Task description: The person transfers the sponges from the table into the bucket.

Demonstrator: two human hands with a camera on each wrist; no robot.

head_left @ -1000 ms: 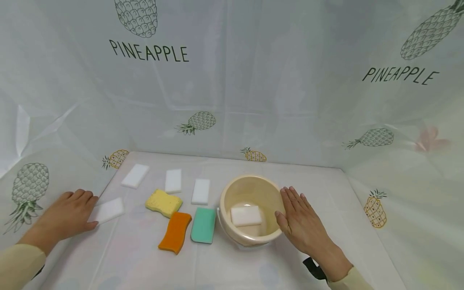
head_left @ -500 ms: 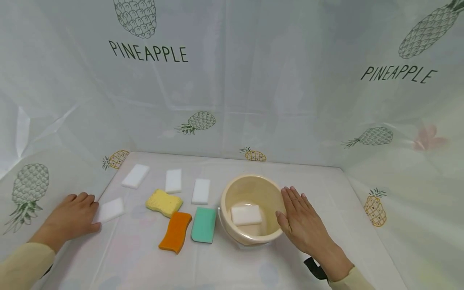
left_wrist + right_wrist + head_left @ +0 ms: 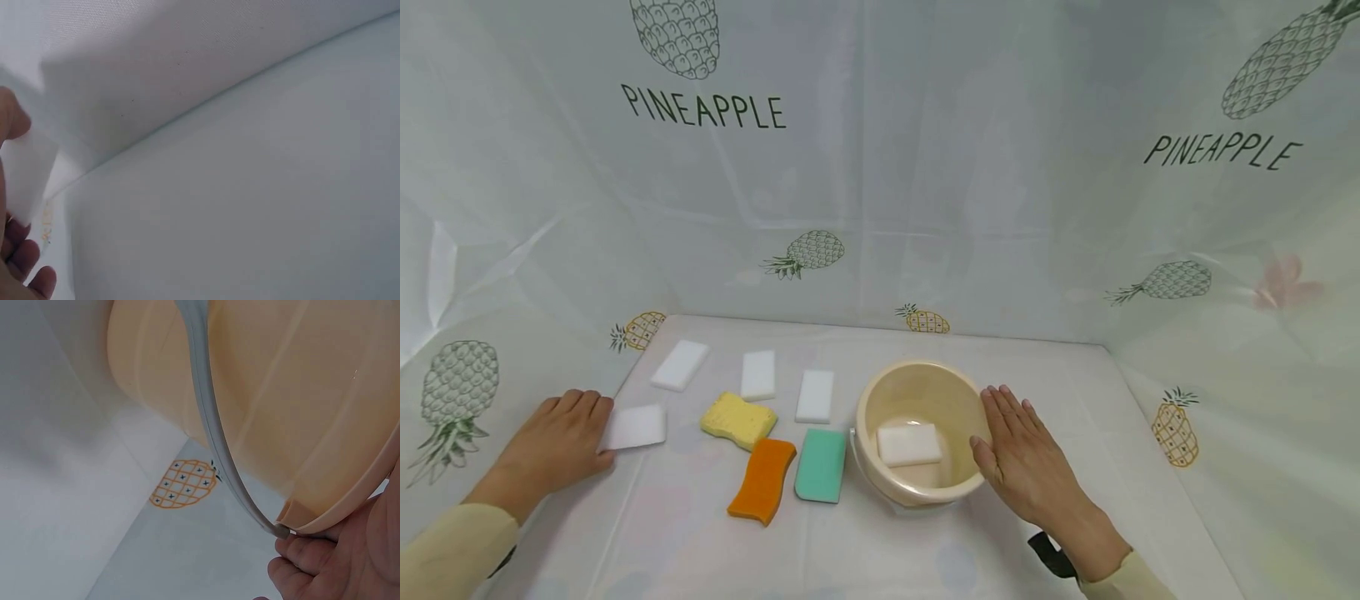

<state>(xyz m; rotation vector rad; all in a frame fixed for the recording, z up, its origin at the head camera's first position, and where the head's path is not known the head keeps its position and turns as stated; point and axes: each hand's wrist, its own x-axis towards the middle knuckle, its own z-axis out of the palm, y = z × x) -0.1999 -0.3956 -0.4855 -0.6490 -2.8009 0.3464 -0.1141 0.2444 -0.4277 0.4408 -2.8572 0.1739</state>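
In the head view, my left hand (image 3: 561, 442) pinches a white sponge block (image 3: 636, 427) at the table's left side. The left wrist view shows the block (image 3: 28, 172) between thumb and fingers. My right hand (image 3: 1026, 462) rests with straight fingers against the right rim of a cream bucket (image 3: 868, 392). A white sponge (image 3: 908, 445) lies inside the bucket. In the right wrist view, the right fingers (image 3: 306, 553) touch the rim beside the end of the grey handle (image 3: 215, 431).
Left of the bucket lie a green sponge (image 3: 821, 467), an orange sponge (image 3: 763, 482) and a yellow sponge (image 3: 738, 420). Behind them are three white blocks, one of them (image 3: 815, 397) nearest the bucket. A pineapple-print sheet (image 3: 970, 183) hangs around the table.
My left hand has shifted slightly right, and the white sponge block has moved right and turned a little with it. The right hand and the bucket stay in place.
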